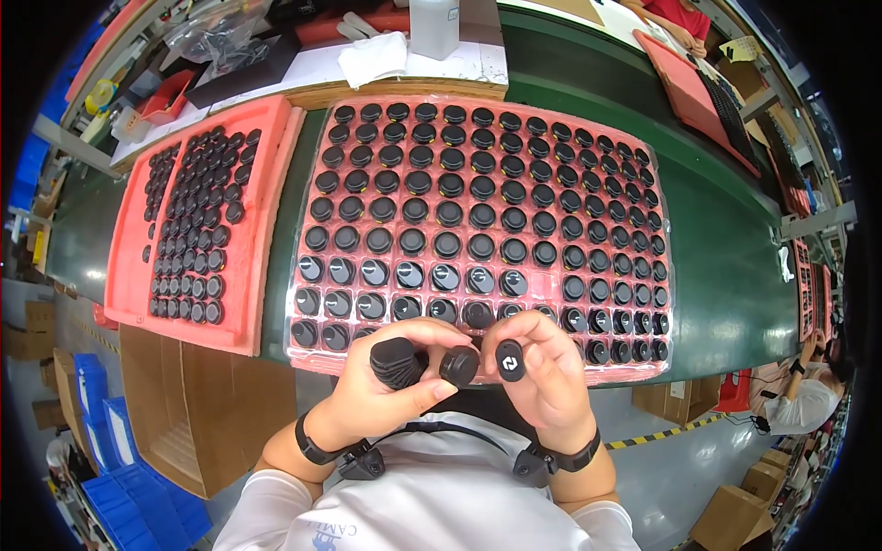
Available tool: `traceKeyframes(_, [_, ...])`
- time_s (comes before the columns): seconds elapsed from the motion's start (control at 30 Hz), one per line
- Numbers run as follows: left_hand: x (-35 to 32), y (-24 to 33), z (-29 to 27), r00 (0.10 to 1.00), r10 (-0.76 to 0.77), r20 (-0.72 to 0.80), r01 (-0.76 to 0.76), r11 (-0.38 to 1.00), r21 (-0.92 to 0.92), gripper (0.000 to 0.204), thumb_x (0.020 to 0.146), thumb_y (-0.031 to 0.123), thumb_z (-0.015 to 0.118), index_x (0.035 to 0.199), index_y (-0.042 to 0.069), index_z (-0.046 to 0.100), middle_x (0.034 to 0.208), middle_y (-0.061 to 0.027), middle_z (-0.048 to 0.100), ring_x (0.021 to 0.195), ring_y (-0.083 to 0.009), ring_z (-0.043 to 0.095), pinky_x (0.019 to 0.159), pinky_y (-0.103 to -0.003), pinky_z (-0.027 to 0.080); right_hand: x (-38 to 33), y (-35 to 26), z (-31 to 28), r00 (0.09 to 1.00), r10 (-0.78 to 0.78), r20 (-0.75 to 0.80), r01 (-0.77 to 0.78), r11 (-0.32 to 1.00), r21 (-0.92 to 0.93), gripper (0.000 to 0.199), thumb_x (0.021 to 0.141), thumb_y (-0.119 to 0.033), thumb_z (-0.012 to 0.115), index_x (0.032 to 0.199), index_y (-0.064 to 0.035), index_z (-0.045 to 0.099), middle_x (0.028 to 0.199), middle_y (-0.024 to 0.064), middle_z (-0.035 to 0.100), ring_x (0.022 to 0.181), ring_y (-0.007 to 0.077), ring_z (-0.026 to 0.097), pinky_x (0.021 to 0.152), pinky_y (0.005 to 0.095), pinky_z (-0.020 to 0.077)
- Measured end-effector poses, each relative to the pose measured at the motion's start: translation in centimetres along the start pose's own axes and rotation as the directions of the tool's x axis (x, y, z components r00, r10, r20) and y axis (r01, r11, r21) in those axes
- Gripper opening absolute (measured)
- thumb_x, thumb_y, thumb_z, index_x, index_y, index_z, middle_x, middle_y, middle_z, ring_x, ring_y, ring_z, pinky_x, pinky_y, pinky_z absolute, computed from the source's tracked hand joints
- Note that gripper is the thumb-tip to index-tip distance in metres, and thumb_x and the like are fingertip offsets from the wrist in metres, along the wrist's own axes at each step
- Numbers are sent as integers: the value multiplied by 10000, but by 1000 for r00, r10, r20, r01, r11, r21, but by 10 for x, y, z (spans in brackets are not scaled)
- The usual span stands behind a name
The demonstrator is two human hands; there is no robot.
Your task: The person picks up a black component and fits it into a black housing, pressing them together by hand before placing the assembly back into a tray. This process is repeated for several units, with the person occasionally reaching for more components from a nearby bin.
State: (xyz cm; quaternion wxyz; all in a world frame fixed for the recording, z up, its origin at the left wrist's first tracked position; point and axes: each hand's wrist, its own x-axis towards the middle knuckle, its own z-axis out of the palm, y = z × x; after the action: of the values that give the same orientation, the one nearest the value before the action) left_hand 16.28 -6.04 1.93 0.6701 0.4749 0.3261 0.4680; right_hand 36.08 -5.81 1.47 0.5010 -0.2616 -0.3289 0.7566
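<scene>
My left hand (363,404) is closed around a bunch of black ribbed caps (395,364). Its thumb and forefinger also pinch one round black cap (459,366). My right hand (551,381) grips a short black cylinder (510,360) whose end bears a white mark, close beside that cap but apart from it. Both hands hover over the near edge of a clear blister tray (542,284) on pink backing. Rows of black round pieces fill most of its pockets. In the nearer rows, several pieces lean and show their sides. My hands hide part of the nearest rows.
To the left, a pink foam tray (260,312) carries many loose black caps. Both trays rest on a green work surface (712,275). A white bottle (435,28) and a white cloth (372,61) occupy the shelf behind. An open cardboard box (241,404) stands below left; co-workers sit at right.
</scene>
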Motion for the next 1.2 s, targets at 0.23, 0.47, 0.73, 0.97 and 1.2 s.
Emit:
traceKeyframes(0.23, [2, -1, -1, 972, 234, 20, -233, 944, 233, 377, 739, -4, 750, 1087, -14, 606, 1059, -117, 605, 692, -85, 532, 678, -234, 459, -1, 7, 1, 957, -291, -5, 281, 927, -247, 282, 921, -163, 611, 1128, 16, 543, 990, 47, 571, 813, 117, 510, 763, 243, 412])
traceKeyframes(0.47, [-1, 3, 0, 960, 279, 31, -269, 881, 389, 403, 741, 80, 786, 1081, -15, 592, 1074, -161, 594, 861, -148, 575, 636, -239, 478, 1, 5, 7, 929, -348, 129, 353, 720, -598, 248, 879, -119, 648, 1081, -1, 569, 973, 58, 546, 756, 111, 463, 698, 249, 400])
traceKeyframes(0.73, [2, 7, -1, 926, 366, 92, -360, 780, 513, 408, 730, 63, 792, 1079, -16, 595, 1092, -164, 586, 747, -110, 563, 591, -212, 465, 10, 10, 13, 884, -425, 193, 420, 543, -728, 166, 944, -113, 542, 1073, -10, 544, 890, 51, 543, 715, 110, 466, 670, 242, 395])
traceKeyframes(0.97, [-1, 4, -3, 939, 337, 64, -335, 861, 383, 421, 730, 60, 791, 1089, -11, 584, 1092, -169, 587, 728, -108, 558, 589, -211, 467, 15, 8, 18, 963, -266, 40, 267, 928, -260, 201, 997, -250, 402, 993, -55, 450, 714, 87, 513, 649, 138, 436, 641, 281, 361])
traceKeyframes(1.2, [0, 5, -2, 940, 338, 50, -332, 866, 375, 417, 730, 65, 791, 1086, -8, 586, 1071, -168, 598, 728, -109, 558, 588, -221, 471, 19, 7, 17, 946, -318, 53, 321, 913, -250, 213, 1005, -275, 378, 969, -73, 434, 657, 82, 503, 634, 153, 428, 647, 309, 354])
